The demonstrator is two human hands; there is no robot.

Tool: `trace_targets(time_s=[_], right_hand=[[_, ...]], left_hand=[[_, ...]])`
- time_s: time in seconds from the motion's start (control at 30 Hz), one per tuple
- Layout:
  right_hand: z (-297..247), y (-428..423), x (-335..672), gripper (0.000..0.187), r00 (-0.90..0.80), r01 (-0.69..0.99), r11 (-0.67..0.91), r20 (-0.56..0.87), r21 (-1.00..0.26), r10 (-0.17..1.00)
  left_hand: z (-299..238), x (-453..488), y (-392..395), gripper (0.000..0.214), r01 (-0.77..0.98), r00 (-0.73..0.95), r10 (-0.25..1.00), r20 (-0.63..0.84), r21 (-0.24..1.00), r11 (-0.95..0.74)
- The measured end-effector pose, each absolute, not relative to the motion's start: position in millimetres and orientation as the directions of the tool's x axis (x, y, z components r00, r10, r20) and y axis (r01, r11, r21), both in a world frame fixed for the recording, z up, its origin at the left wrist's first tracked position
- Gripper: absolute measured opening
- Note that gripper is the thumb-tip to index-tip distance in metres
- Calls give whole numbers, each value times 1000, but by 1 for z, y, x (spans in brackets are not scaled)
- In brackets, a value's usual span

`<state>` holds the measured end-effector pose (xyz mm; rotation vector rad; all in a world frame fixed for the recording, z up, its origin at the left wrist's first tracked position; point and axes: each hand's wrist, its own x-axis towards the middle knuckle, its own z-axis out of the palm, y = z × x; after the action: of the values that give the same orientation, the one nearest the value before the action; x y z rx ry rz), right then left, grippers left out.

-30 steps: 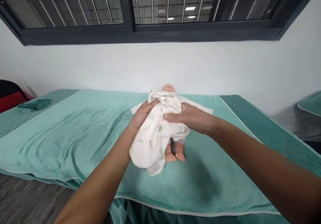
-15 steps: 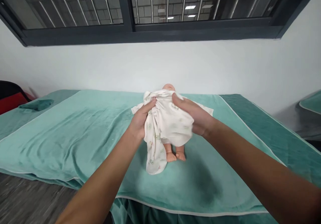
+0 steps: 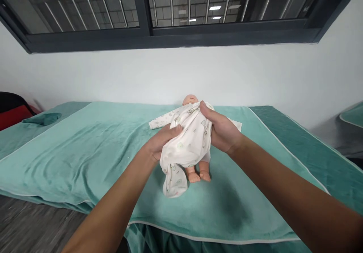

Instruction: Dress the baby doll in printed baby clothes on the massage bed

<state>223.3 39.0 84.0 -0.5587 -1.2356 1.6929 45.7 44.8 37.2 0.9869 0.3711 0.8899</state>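
Over the green bed (image 3: 93, 139), it's left hand (image 3: 163, 139) and right hand (image 3: 224, 132) both clamped on the white patterned cloth (image 3: 189, 138), bunched, not yet smoothed out, hiding the middle of the doll (image 3: 203, 166), bare feet (image 3: 194, 177) showing, sleeves (image 3: 163, 120) already spread wide beyond, head (image 3: 190, 99) near the wall (image 3: 113, 77).

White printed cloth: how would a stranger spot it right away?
Below the dark-framed window spreads a teal plush cover. On it lies a peach-coloured doll, partly hidden by the white printed cloth. Unlike the outstretched white sleeve beside it, this cloth is bunched between the person's left hand and right hand.
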Motion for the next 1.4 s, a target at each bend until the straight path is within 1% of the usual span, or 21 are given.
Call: trace_targets(time_s=[0.07,0.17,0.23,0.3,0.4,0.47,0.53,0.63,0.73,0.8,0.9,0.97,1.0,1.07,1.1,1.2,1.27,1.33,1.4], right_hand=[[81,42,224,42,-468,-437,-76,154,-896,870],[74,42,224,47,-476,-432,-88,144,-898,868],[69,40,225,49,-505,-377,-95,119,-921,855],[65,37,227,51,-563,-284,-112,72,-952,824],[63,31,232,55,-649,-152,-145,-12,-978,761],[62,28,234,54,-664,-124,-159,-37,-979,747],[62,27,234,50,-644,-151,-159,-25,-976,764],[62,29,232,43,-568,-273,-108,69,-956,820],[64,35,232,43,-469,-378,-31,163,-925,868],[65,37,232,45,-416,-401,-7,176,-916,892],[67,36,232,48,-375,-400,-7,157,-917,913],[68,33,231,50,-382,-397,-11,154,-918,911],[69,32,231,51,-392,-397,-13,156,-918,907],[69,29,230,52,-410,-395,-17,160,-919,898],[69,27,230,51,-420,-388,-23,154,-921,894],[67,21,235,46,-459,-319,-69,90,-945,884],[63,18,242,39,-484,-257,-111,28,-960,874],[58,17,253,33,-494,-209,-153,-31,-966,869],[52,18,265,31,-493,-175,-198,-88,-965,866]], left_hand=[[38,47,46,68,-495,579,807,117,837,233],[43,52,49,58,-562,539,838,84,777,284],[48,57,50,54,-599,544,837,58,725,339],[52,61,51,55,-612,562,826,34,689,388],[55,64,49,57,-601,592,806,-10,661,450],[53,64,47,58,-591,604,797,-34,651,476],[51,64,45,57,-580,608,792,-54,650,490],[48,62,43,55,-556,610,790,-59,678,480],[45,58,41,55,-485,653,756,-37,746,456],[43,55,40,59,-433,651,758,-19,811,393],[40,50,37,66,-371,639,769,21,884,285],[40,49,36,64,-353,642,766,32,899,258],[40,49,36,58,-364,631,775,37,897,253],[42,51,36,39,-421,592,804,52,871,254],[44,53,37,32,-455,582,811,53,849,271],[45,57,37,33,-520,582,813,24,780,349],[45,60,37,27,-535,560,828,-24,753,383],[43,61,35,22,-499,565,820,-92,753,429],[41,63,33,28,-398,639,751,-166,764,508]])
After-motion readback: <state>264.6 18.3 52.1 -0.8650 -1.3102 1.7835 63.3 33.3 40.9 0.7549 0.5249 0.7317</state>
